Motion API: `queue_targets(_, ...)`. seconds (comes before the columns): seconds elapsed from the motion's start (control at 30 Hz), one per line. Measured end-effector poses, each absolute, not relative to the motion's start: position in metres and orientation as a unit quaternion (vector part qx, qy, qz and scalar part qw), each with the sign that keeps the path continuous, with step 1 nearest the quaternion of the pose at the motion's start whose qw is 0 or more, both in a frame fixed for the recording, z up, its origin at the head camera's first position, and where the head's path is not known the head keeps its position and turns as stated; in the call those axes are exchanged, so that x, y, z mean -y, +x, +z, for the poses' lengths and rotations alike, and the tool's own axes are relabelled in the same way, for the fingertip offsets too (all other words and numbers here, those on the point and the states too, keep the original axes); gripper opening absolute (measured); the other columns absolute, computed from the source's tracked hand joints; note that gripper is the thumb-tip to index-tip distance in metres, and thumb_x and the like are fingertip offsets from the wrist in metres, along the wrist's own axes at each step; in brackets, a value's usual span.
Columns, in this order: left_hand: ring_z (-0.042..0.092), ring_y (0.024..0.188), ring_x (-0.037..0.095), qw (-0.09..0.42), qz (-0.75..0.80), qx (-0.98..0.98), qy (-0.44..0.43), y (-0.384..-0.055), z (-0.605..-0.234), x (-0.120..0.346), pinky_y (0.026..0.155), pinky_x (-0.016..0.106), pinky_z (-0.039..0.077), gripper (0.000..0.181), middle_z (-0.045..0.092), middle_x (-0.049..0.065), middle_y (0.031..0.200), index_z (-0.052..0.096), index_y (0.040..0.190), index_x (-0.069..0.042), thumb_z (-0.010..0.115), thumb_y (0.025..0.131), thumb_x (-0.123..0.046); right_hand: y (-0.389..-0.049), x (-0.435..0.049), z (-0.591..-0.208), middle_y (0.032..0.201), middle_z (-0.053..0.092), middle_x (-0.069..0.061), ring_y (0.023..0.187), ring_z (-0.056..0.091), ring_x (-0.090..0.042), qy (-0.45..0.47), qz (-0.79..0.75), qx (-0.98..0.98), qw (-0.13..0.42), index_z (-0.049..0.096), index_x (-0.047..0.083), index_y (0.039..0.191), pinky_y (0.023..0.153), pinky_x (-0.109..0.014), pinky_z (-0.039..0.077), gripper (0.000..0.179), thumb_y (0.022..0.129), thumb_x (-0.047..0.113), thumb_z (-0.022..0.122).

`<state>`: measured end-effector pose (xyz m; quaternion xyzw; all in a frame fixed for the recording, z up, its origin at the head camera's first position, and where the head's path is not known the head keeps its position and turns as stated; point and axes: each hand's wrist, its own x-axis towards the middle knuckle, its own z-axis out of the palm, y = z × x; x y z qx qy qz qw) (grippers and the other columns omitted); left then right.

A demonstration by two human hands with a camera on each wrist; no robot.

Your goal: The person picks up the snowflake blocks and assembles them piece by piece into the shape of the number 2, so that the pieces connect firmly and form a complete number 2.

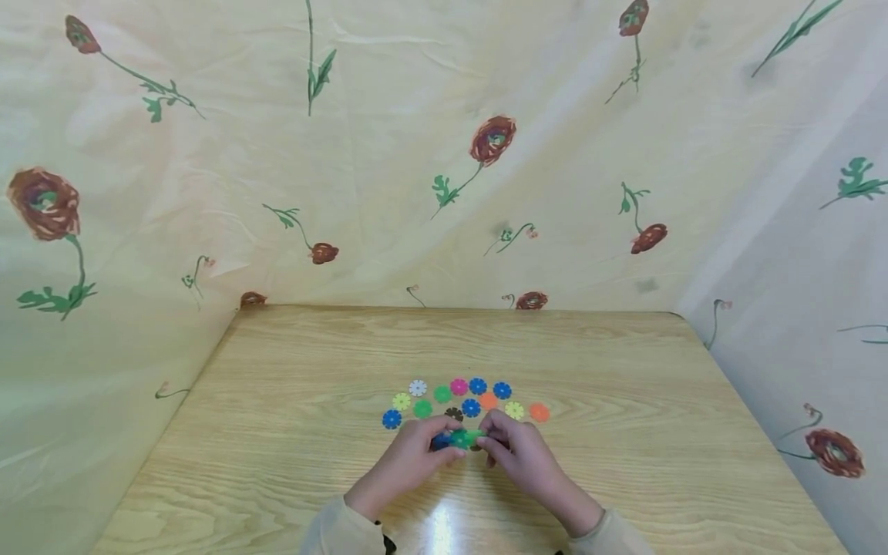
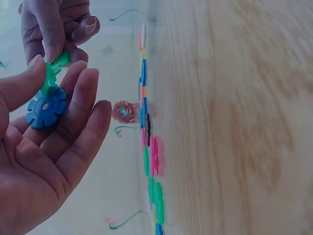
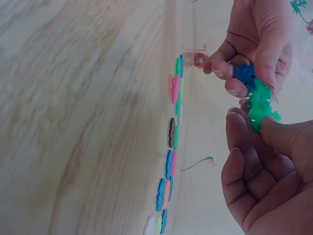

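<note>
Between my hands is a short chain of joined, notched plastic discs. One end is a blue disc [image 2: 46,108]; bright green discs [image 3: 260,93] follow it. My left hand [image 1: 415,449] pinches the chain near the blue end, its thumb on top and the fingers beneath. From the other side, my right hand [image 1: 522,453] grips the green end [image 3: 259,117] between thumb and fingertips. The hands are close together, held over the table in the wrist views. In the head view, fingers hide part of the chain.
Loose notched discs lie flat in a rough arc just beyond the hands on the wooden table [image 1: 312,370]: blue [image 1: 391,418], white [image 1: 417,388], pink [image 1: 459,386], black [image 1: 454,414], orange [image 1: 539,412], among several others. Flower-patterned cloth [image 1: 388,154] hangs behind and at both sides.
</note>
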<state>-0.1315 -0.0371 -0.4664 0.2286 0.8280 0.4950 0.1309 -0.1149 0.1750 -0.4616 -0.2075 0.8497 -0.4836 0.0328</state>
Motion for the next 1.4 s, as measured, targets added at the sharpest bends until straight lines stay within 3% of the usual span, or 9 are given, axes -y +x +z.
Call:
queue_targets(0.1, 0.059, 0.108, 0.012, 0.141, 0.490, -0.827, 0.238, -0.131, -0.467, 0.037, 0.088, 0.034, 0.050, 0.034, 0.063, -0.006, 0.123, 0.064, 0.125, -0.024, 0.069, 0.092, -0.031, -0.115, -0.175, -0.463, 0.080, 0.070, -0.004, 0.061, 0.061, -0.014, -0.203, -0.484, -0.850, 0.032, 0.057, 0.008, 0.093, 0.056, -0.028, 0.054, 0.005, 0.097, 0.008, 0.059)
queue_targets(0.17, 0.056, 0.115, 0.013, 0.145, 0.493, -0.822, 0.244, -0.131, -0.469, 0.037, 0.092, 0.036, 0.049, 0.036, 0.061, -0.005, 0.129, 0.062, 0.128, -0.025, 0.068, 0.093, -0.031, -0.115, -0.175, -0.464, 0.081, 0.070, -0.002, 0.061, 0.061, -0.014, -0.199, -0.484, -0.851, 0.034, 0.059, 0.008, 0.093, 0.057, -0.029, 0.054, 0.005, 0.097, 0.010, 0.059)
queue_targets(0.33, 0.061, 0.106, 0.015, 0.148, 0.503, -0.820, 0.228, -0.130, -0.471, 0.038, 0.089, 0.035, 0.051, 0.035, 0.062, -0.001, 0.127, 0.064, 0.127, -0.019, 0.067, 0.094, -0.031, -0.116, -0.177, -0.463, 0.080, 0.068, -0.001, 0.062, 0.062, -0.013, -0.189, -0.475, -0.859, 0.032, 0.062, 0.011, 0.095, 0.057, -0.027, 0.054, 0.002, 0.095, 0.010, 0.063)
queue_targets(0.53, 0.054, 0.122, 0.024, 0.136, 0.487, -0.839, 0.200, -0.132, -0.472, 0.041, 0.099, 0.048, 0.045, 0.040, 0.061, -0.002, 0.130, 0.064, 0.128, -0.018, 0.068, 0.093, -0.035, -0.120, -0.186, -0.463, 0.083, 0.070, 0.000, 0.062, 0.060, -0.008, -0.170, -0.425, -0.889, -0.009, 0.067, 0.010, 0.097, 0.057, -0.023, 0.052, 0.009, 0.090, 0.004, 0.069)
queue_targets(0.73, 0.055, 0.121, 0.025, 0.132, 0.492, -0.838, 0.194, -0.133, -0.471, 0.046, 0.097, 0.049, 0.046, 0.039, 0.062, -0.001, 0.128, 0.064, 0.128, -0.016, 0.068, 0.093, -0.033, -0.126, -0.197, -0.466, 0.083, 0.070, 0.006, 0.065, 0.057, -0.002, -0.125, -0.318, -0.939, -0.039, 0.072, 0.012, 0.094, 0.059, -0.021, 0.049, 0.009, 0.087, 0.007, 0.073)
queue_targets(0.87, 0.057, 0.115, 0.024, 0.131, 0.502, -0.833, 0.192, -0.133, -0.470, 0.048, 0.092, 0.047, 0.049, 0.034, 0.064, 0.000, 0.123, 0.065, 0.124, -0.017, 0.068, 0.093, -0.031, -0.131, -0.204, -0.468, 0.084, 0.070, 0.004, 0.069, 0.060, -0.007, -0.097, -0.255, -0.961, -0.045, 0.073, 0.012, 0.093, 0.064, -0.030, 0.051, 0.009, 0.085, 0.010, 0.076)
queue_targets(1.03, 0.057, 0.110, 0.021, 0.132, 0.508, -0.832, 0.181, -0.134, -0.470, 0.049, 0.091, 0.047, 0.049, 0.026, 0.064, -0.003, 0.118, 0.065, 0.118, -0.020, 0.068, 0.093, -0.028, -0.134, -0.211, -0.470, 0.084, 0.070, 0.000, 0.075, 0.064, -0.016, -0.075, -0.208, -0.975, -0.032, 0.074, 0.007, 0.093, 0.066, -0.039, 0.053, 0.013, 0.082, 0.012, 0.078)
queue_targets(1.4, 0.056, 0.104, 0.020, 0.130, 0.504, -0.836, 0.176, -0.134, -0.471, 0.049, 0.089, 0.045, 0.049, 0.024, 0.064, -0.003, 0.113, 0.065, 0.114, -0.016, 0.068, 0.093, -0.028, -0.135, -0.217, -0.473, 0.084, 0.059, -0.003, 0.072, 0.059, -0.018, -0.059, -0.170, -0.984, -0.004, 0.071, 0.006, 0.091, 0.064, -0.038, 0.051, 0.020, 0.075, 0.012, 0.083)
